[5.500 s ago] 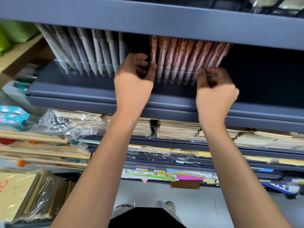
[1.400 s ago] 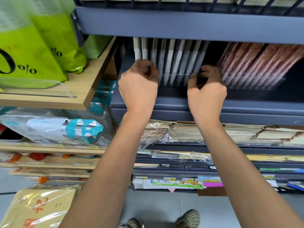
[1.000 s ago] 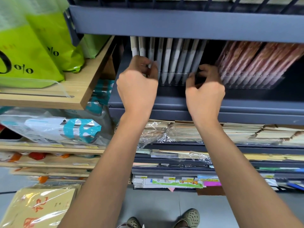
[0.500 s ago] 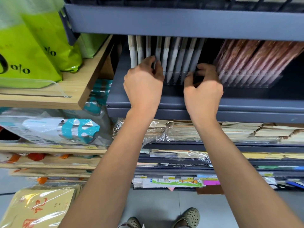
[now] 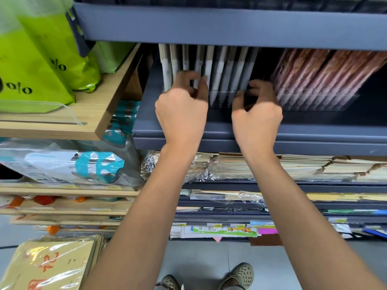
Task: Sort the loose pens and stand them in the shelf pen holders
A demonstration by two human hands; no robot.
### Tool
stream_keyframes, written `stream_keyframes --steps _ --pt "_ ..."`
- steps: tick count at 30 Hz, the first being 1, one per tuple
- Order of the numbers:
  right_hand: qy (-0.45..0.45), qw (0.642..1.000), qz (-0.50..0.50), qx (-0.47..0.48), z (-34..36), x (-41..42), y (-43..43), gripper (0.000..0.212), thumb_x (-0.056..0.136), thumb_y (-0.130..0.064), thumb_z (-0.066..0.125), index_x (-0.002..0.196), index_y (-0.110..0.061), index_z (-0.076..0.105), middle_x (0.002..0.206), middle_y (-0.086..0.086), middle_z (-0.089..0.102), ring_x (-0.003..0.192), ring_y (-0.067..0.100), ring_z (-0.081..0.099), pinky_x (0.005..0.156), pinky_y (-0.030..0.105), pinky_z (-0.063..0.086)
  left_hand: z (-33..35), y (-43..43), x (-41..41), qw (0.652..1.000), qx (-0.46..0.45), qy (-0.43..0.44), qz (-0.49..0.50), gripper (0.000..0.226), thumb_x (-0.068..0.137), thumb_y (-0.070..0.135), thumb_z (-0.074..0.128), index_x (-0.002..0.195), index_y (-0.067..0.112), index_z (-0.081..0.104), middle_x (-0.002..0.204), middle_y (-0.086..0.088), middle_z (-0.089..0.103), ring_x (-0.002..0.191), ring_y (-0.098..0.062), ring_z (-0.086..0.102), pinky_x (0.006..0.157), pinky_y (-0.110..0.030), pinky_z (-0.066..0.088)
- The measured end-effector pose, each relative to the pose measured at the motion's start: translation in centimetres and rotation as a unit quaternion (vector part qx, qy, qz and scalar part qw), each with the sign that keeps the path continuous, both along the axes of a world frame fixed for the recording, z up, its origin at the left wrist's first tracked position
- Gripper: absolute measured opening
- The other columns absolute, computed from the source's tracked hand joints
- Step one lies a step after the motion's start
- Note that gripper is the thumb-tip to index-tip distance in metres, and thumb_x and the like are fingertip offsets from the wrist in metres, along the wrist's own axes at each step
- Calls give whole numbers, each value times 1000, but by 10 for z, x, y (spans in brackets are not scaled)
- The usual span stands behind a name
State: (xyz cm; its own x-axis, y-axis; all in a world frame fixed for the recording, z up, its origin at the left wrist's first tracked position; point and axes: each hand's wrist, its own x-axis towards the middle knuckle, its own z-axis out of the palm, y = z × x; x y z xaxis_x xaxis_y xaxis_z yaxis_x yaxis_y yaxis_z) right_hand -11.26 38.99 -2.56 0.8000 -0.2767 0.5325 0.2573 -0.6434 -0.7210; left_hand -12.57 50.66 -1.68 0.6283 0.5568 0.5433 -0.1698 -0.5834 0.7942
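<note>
Shelf (image 5: 209,130), clear holder (image 5: 220,95) of white pens (image 5: 222,68)

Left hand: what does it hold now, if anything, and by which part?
The left hand seems to pinch one white pen by its lower barrel, just above the clear holder. The hand hides the pen's tip.

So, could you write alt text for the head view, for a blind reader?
Two bare hands reach into a grey shelf. The left hand pinches one of the white pens standing in a clear holder; the right hand curls at its right end.
</note>
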Motion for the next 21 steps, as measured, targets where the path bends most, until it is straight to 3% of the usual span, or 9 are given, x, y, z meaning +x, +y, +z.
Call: stream_keyframes --steps 5,10,16,21 --pt "1 1000 -3 -4 0 0 0 33 90 -26 55 119 -12 58 110 6 68 93 27 65 78 35 49 4 -5 4 999 14 19 -31 26 91 34 59 105 19 75 71 -8 75 76 -30 72 76 -39 55" --pt "3 1000 -2 -6 0 0 -1 33 90 -25 55 119 -12 58 111 6 68 94 28 65 79 35 49 6 -4 6 998 51 23 -33 25 93 29 55 94 14 76 68 -13 72 74 -34 70 74 -41 55" --pt "3 1000 0 -1 0 0 0 32 89 -25 55 119 -12 58 110 6 68 93 27 65 78 34 49 4 2 7 997 60 31 -37 27 93 34 53 103 24 77 75 -9 75 79 -31 72 79 -36 53" --pt "2 1000 -1 -3 0 0 -1 32 89 -24 55 118 -13 58 111 6 67 93 27 65 77 33 49 3 -2 6 998 59 19 -34 26 92 33 56 98 19 77 69 -10 73 75 -33 71 73 -38 55"
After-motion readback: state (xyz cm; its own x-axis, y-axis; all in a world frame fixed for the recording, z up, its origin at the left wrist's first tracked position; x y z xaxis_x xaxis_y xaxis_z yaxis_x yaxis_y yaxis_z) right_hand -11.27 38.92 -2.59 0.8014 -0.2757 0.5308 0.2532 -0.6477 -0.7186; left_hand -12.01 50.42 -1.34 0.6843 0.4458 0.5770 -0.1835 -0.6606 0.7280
